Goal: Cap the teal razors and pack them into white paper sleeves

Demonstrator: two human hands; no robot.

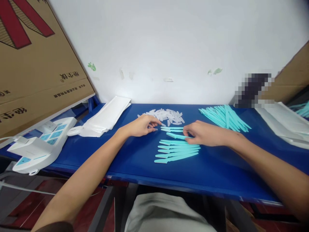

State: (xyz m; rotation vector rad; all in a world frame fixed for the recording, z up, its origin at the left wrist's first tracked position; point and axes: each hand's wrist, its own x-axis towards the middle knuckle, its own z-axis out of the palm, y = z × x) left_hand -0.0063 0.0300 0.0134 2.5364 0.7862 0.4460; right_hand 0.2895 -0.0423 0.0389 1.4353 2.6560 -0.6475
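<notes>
My right hand pinches a teal eyebrow razor by its handle, tip pointing left. Two more razors lie just above it, partly hidden by my fingers. Below, a row of several teal razors lies side by side on the blue table. My left hand hovers left of the razor tips, thumb and index finger apart; whether a small clear piece sits at its fingertips I cannot make out. Right behind it is a loose heap of small translucent plastic caps.
A pile of teal razors lies at the back right. White pouches lie at left and more white sheets at right. A power strip with plugged adapters stands at the left edge. A cardboard box leans there; a white wall closes the back.
</notes>
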